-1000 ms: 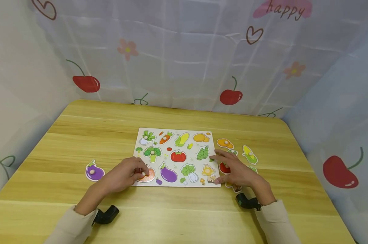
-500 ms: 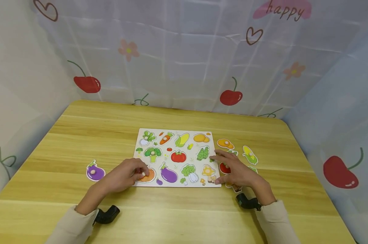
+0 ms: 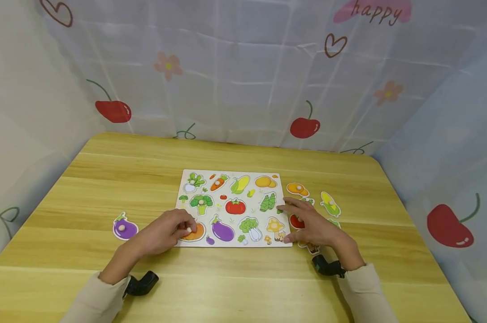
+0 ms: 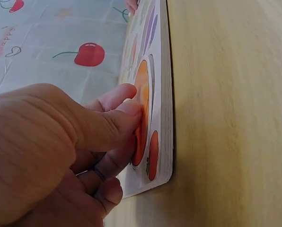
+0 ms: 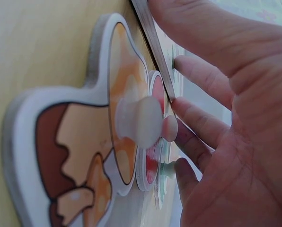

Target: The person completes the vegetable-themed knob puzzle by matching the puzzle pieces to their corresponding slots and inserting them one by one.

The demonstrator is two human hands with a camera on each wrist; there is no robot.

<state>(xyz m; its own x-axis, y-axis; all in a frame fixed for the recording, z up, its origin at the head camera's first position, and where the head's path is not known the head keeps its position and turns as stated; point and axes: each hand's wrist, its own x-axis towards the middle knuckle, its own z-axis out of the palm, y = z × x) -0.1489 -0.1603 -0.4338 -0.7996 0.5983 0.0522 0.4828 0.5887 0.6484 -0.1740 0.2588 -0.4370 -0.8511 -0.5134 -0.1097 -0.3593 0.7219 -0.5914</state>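
A vegetable puzzle board [image 3: 219,213] lies flat on the table, with radish, carrot and broccoli pieces set in it. At its near left corner my left hand [image 3: 167,231] pinches the small knob [image 4: 127,100] of an orange pumpkin piece [image 3: 199,232]. That piece lies over its slot, partly covered by the fingers. My right hand [image 3: 314,224] rests with spread fingers at the board's right edge, thumb at the near corner. Under this palm are loose knobbed pieces: a tomato [image 3: 296,223] and a mushroom [image 5: 79,132], both partly hidden in the head view.
An eggplant piece [image 3: 128,230] lies left of the left wrist. Beyond the right hand are a potato piece [image 3: 295,189] and a corn piece [image 3: 329,202]. A printed curtain [image 3: 243,89] hangs behind the table's far edge.
Both hands keep their places. The pale shine on the pumpkin piece has gone, and its face now shows a deeper orange. The head view shifts very slightly.
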